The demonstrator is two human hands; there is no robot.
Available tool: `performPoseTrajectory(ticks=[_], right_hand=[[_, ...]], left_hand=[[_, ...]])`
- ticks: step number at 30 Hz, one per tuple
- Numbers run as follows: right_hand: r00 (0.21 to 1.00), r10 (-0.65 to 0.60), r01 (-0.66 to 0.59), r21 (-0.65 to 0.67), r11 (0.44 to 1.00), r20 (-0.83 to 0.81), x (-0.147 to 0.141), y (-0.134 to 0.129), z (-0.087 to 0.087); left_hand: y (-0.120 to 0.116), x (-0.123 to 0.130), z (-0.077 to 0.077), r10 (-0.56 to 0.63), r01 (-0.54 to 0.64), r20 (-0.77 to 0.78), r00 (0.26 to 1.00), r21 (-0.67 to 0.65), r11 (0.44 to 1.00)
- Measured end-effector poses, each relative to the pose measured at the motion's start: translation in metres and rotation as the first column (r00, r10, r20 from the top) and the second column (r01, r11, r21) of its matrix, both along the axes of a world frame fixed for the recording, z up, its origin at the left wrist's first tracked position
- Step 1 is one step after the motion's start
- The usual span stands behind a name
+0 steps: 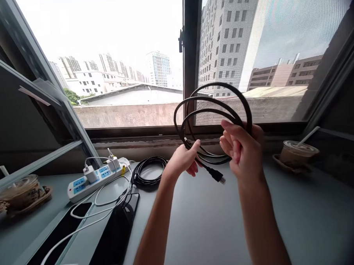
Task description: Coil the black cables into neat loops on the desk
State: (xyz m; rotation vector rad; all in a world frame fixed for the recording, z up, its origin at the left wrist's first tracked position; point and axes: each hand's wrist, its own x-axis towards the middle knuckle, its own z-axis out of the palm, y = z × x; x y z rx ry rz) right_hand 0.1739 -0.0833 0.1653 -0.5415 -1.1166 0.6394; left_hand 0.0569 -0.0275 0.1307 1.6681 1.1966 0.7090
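One long black cable (248,111), gathered in loose loops and with one black plug (215,175) hanging beneath, is held above the grey counter (204,225) in two hands, the left hand (182,159) and the right hand (246,147) each being closed around part of it. To the left, one coil of thin black cable (148,183), two dark-screened flat phones (115,236) and one white power strip with blue sockets (78,194) are seen, into which two white block adapters (91,174) are plugged. Two lidded plastic drink cups (298,152) are placed farther out, one on each side.
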Motion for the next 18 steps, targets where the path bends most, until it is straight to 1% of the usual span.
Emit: performPoseTrajectory(ticks=[1,3,4,5,6,7,9,11,13,15,16,18], right_hand=[[1.000,0.006,-0.007,0.047,0.999,0.022,0.000,-0.001,-0.001],[0.997,0.043,-0.051,0.130,0.990,0.063,0.000,-0.001,-0.002],[0.995,0.069,-0.080,0.157,0.984,0.074,0.001,-0.001,-0.002],[0.992,0.101,-0.112,0.174,0.978,0.071,0.001,0.000,-0.002],[0.989,0.136,-0.143,0.176,0.974,0.052,0.002,0.002,-0.003],[0.985,0.173,-0.173,0.164,0.971,0.013,0.003,0.006,-0.003],[0.962,0.252,-0.241,0.105,0.965,-0.110,0.006,0.015,-0.003],[0.918,0.325,-0.329,0.020,0.944,-0.226,0.008,0.027,-0.004],[0.886,0.356,-0.390,-0.062,0.919,-0.297,0.009,0.040,-0.006],[0.882,0.327,-0.384,-0.115,0.916,-0.340,0.006,0.049,-0.009],[0.892,0.288,-0.350,-0.129,0.928,-0.349,0.005,0.053,-0.010],[0.929,0.167,-0.224,-0.143,0.964,-0.330,0.000,0.057,-0.013]], left_hand=[[-0.001,0.001,0.000,-0.086,0.086,-0.005,0.996,-0.050,0.995],[-0.001,0.004,0.000,-0.227,0.234,0.070,0.971,-0.115,0.965],[0.000,0.005,-0.001,-0.263,0.279,0.135,0.955,-0.112,0.954],[0.002,0.006,-0.002,-0.273,0.295,0.211,0.939,-0.082,0.952],[0.005,0.007,-0.004,-0.261,0.284,0.289,0.921,-0.038,0.958],[0.007,0.008,-0.005,-0.232,0.245,0.364,0.902,0.009,0.969],[0.014,0.008,-0.006,-0.142,0.129,0.495,0.857,0.061,0.990],[0.019,0.006,-0.006,-0.063,0.026,0.627,0.777,0.069,0.997],[0.022,0.001,-0.003,-0.048,-0.030,0.731,0.681,0.093,0.995],[0.022,-0.005,0.000,-0.077,-0.074,0.793,0.604,0.152,0.986],[0.022,-0.009,0.002,-0.089,-0.101,0.804,0.588,0.183,0.978],[0.021,-0.017,0.007,-0.102,-0.143,0.792,0.602,0.232,0.962]])
